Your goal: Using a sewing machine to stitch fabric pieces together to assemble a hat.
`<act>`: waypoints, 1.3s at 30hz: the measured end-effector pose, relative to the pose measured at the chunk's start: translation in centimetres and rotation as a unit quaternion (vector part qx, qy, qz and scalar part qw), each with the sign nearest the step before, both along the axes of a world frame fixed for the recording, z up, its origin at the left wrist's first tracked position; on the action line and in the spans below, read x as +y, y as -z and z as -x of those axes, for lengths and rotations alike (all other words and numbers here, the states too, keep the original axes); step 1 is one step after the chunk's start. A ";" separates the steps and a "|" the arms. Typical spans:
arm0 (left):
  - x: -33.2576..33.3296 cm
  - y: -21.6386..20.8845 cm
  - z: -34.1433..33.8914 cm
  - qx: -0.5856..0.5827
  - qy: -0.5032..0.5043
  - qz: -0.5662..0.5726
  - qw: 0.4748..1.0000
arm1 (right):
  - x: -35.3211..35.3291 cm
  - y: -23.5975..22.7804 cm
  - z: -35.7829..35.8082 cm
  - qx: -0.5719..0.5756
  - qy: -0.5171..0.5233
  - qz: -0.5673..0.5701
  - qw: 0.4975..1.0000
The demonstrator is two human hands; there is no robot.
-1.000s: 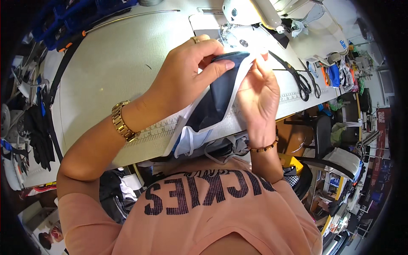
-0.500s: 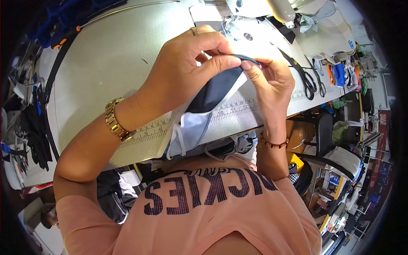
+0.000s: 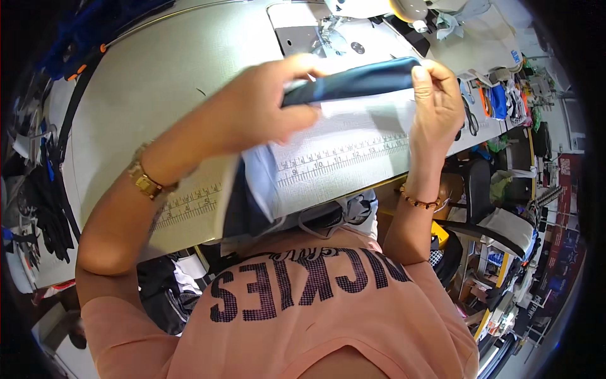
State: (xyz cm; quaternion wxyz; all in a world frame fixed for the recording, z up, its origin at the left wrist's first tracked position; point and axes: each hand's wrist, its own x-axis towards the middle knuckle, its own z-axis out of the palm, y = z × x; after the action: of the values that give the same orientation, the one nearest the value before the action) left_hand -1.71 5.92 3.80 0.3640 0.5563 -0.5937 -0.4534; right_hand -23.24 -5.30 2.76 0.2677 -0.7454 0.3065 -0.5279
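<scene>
Two hands are up over the table, and a long dark blue strip of cloth goes across from one to the other. It sits above the pale table, between me and the white sewing machine. My right hand is pinched shut on the right end of the strip, thumb on one side and fingers on the other. My left hand is blurry. Its thumb and fingers are apart, with the left end of the strip between them, so I can't tell if it grips.

Under my left hand there is more cloth, light blue and dark. It comes down to the table's near edge. I can't see if it joins the strip, because my hand is in the way. Ruler marks run along that near edge, and the bit below the strip is bare. Just past the edge is a heap of gray cloth.

On the left, the table has lots of open room, with only a tiny dark thread on it. The right side is tighter: black scissors lie just beside my right hand, and a black chair is past the table's edge.
</scene>
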 end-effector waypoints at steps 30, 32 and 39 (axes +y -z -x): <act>-2.8 1.5 -10.0 -0.034 -0.055 0.072 0.995 | -4.2 3.8 14.2 -0.006 0.087 0.099 0.991; -3.0 0.3 -11.0 -0.138 -0.094 0.014 0.986 | -3.9 4.2 14.4 0.061 0.082 0.133 0.986; -1.1 0.2 -15.6 -0.356 -0.087 0.062 0.928 | -0.2 2.2 8.4 0.185 0.024 0.218 0.958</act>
State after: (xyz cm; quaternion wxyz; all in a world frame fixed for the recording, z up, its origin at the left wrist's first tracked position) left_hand 13.93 4.78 3.55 0.2010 0.7068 -0.6605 -0.1542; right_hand -31.62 -5.46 0.55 0.0247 -0.8626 0.2460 -0.4414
